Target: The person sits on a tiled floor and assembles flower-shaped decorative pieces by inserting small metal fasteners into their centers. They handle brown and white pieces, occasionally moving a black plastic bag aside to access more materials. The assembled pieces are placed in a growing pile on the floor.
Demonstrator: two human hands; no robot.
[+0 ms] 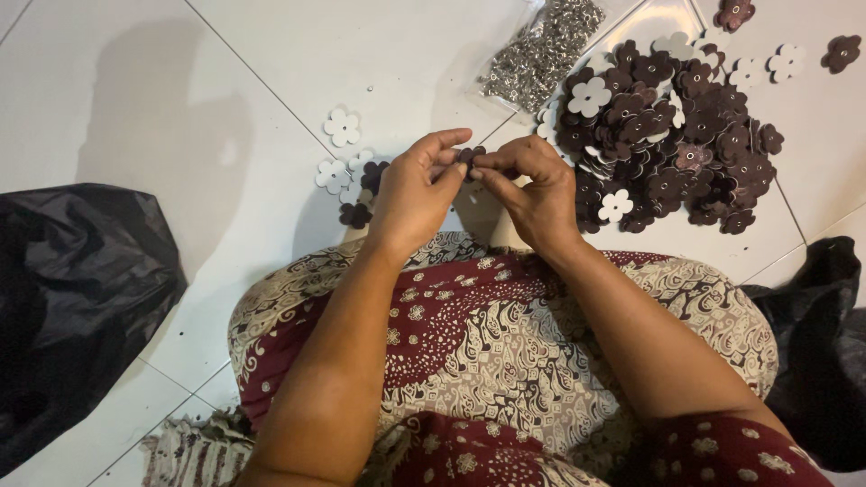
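Observation:
My left hand (417, 194) and my right hand (534, 194) meet above my lap, fingertips pinched together on one small dark brown flower-shaped piece (470, 156). A big heap of the same dark brown and white flower cutouts (672, 144) lies on the white tiled floor just right of my right hand. A small group of flower pieces (350, 176), some white and some dark, lies on the floor to the left of my left hand.
A clear plastic bag of small silver metal eyelets (541, 54) sits on the floor beyond my hands. A black plastic bag (77, 298) lies at the left, another dark bag (825, 352) at the right. My patterned maroon skirt (487, 352) covers my lap.

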